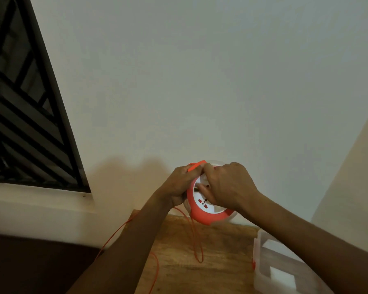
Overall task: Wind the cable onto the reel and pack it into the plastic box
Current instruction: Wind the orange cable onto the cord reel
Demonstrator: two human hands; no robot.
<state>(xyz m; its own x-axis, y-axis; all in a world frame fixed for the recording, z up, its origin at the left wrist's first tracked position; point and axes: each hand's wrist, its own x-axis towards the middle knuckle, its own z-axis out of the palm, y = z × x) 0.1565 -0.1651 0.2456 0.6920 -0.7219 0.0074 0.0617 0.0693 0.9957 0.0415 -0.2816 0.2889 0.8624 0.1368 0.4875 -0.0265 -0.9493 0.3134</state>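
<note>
I hold a round orange and white cable reel (202, 216) up above the wooden table (217, 251). My left hand (180, 185) grips its left rim, near an orange handle at the top. My right hand (227, 185) lies over the white socket face, its fingers curled on the centre part. A thin orange cable (194, 240) hangs from the reel's underside in a loop over the table and trails off to the left. The clear plastic box (261, 262) stands open at the table's right edge.
A pale wall rises right behind the table. A dark barred window (26, 115) with a white sill lies to the left. White blocks sit inside the box.
</note>
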